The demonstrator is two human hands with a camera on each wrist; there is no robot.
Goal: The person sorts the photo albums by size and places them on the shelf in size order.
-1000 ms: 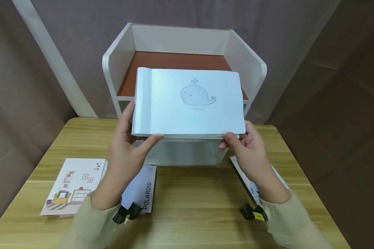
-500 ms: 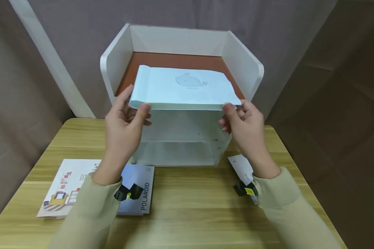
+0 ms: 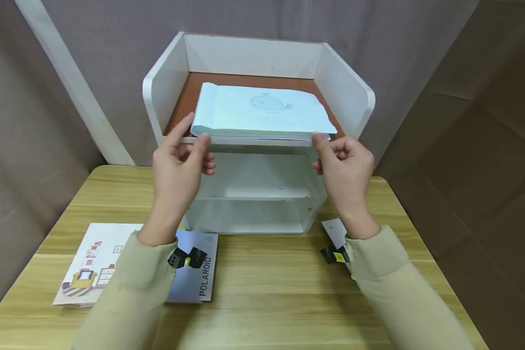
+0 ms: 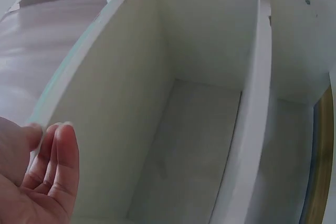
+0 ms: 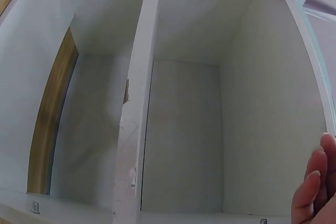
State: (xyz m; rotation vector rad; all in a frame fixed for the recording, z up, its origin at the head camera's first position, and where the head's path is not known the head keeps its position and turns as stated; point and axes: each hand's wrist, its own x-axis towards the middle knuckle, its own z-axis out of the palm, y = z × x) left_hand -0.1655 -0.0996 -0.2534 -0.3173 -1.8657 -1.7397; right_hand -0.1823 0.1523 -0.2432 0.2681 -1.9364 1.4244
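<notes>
A pale blue album (image 3: 262,114) with a whale drawing lies flat on the brown top shelf (image 3: 188,104) of a white rack (image 3: 350,97), its near edge at the shelf's front lip. My left hand (image 3: 197,146) pinches the album's near left corner, thumb on top. At the near right corner my right hand (image 3: 321,148) pinches the edge. The left wrist view shows my left hand (image 4: 42,177) under the shelf board, looking into the rack's white lower compartments (image 4: 199,145). In the right wrist view, the right hand (image 5: 315,187) sits at the lower right, below the same board.
On the wooden table (image 3: 267,291) lie an illustrated booklet (image 3: 92,262), a grey POLAROID booklet (image 3: 197,277) and a white card (image 3: 334,231) by my right wrist. A white post (image 3: 65,73) leans at the back left. Grey cloth hangs behind.
The album has gone from tilted up in front of the rack to lying flat on the top shelf. Both hands moved forward with it, still at its near corners.
</notes>
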